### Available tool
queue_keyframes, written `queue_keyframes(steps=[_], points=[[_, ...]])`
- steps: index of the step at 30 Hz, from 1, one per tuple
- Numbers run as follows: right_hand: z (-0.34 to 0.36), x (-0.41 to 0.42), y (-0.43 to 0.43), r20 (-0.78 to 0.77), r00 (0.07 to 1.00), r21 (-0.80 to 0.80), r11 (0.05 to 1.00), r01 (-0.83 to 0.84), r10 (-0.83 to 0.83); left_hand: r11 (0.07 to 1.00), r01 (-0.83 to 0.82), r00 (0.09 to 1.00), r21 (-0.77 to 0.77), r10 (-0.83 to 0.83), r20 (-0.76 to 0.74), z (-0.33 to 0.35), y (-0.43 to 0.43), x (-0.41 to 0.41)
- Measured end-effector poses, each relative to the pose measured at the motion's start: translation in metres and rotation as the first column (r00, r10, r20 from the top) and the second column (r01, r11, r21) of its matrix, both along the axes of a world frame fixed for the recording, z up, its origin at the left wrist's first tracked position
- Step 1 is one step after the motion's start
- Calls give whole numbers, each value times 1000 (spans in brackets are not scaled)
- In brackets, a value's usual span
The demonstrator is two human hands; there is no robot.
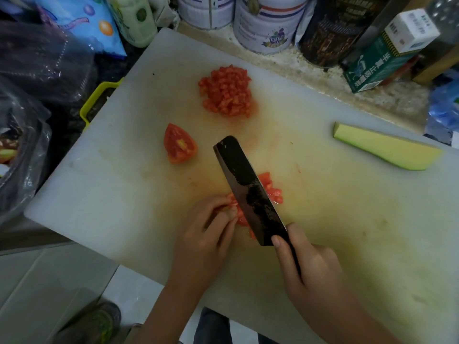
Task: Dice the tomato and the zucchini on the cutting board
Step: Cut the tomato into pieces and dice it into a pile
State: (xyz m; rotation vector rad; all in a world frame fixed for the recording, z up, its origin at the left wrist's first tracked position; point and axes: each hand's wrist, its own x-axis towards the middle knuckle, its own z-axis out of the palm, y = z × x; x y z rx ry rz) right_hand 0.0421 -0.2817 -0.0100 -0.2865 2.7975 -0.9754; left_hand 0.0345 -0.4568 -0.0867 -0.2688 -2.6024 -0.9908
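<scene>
Our left hand [206, 234] pinches the tomato piece [239, 216] steady while our right hand [308, 264] grips the knife [248, 192]. The zucchini [382, 151] lies at two o'clock, clear of the blade.

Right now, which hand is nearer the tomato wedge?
Left. The left hand holds tomato pieces just below the tomato wedge; the right hand, gripping the knife, sits farther down and to the right.
</scene>
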Motion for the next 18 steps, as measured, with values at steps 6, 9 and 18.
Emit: queue_keyframes(steps=[6,9,18], points=[[-1,2,-9,17,1000,105,994,0,-2,1000,11,1000,-9,-12,-19,3,1,-1],[-4,4,-16,-19,1000,174,985,18,-15,1000,5,1000,-9,-6,-17,3,2,-1],[-18,-8,-34,-23,998,270,961,63,-59,999,18,1000,29,-18,15,4,1,-1]])
